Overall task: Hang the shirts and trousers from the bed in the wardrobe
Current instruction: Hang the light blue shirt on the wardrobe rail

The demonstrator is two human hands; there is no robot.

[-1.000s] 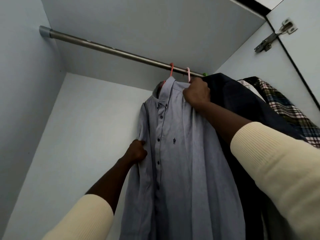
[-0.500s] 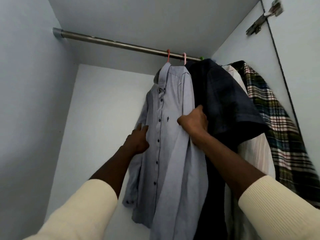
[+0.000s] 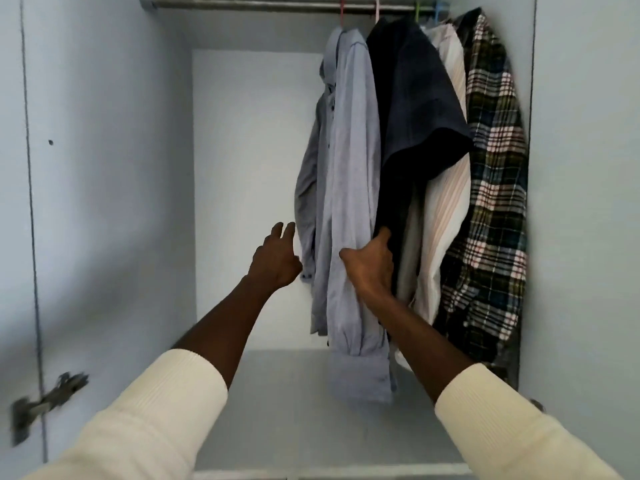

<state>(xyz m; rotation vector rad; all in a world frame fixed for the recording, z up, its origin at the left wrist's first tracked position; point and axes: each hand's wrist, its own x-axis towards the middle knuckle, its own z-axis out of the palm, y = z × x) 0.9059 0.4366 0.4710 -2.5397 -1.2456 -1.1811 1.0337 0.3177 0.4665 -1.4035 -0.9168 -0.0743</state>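
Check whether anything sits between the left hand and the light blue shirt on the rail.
Nothing visible does. The left hand hovers beside the light blue shirt, its fingers near the hanging sleeve with only open air between. The right hand already grips the shirt's other edge.

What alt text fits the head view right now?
A person's right hand holds the lower edge of a light blue button-up shirt hanging on the wardrobe rail, while the open left hand reaches beside its sleeve. A navy shirt, striped shirt and plaid shirt hang to its right.
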